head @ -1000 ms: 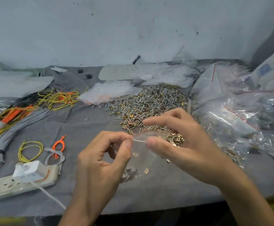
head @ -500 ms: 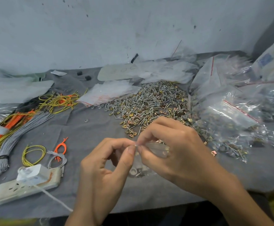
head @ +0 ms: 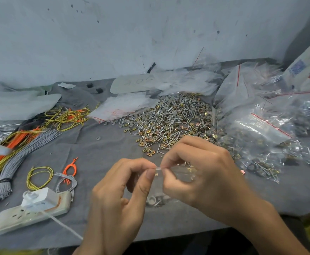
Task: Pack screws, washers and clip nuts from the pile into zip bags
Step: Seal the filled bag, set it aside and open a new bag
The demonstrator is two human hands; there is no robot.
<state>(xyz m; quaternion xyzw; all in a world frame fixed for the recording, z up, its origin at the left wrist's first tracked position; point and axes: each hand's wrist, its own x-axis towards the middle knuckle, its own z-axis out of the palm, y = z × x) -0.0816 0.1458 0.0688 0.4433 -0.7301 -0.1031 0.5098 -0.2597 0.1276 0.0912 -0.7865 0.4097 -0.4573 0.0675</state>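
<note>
Head view, lower centre: left hand [head: 121, 196] and right hand [head: 202, 173] fingers pinched together on the zip bag [head: 169, 181] top strip, below the pile [head: 170, 122]; film judged limp, slippery, bottom-weighted, best gripped at the seal.

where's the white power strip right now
In the head view, the white power strip lies at the near left of the grey table, left of the left hand, with a white charger plugged in.
</note>
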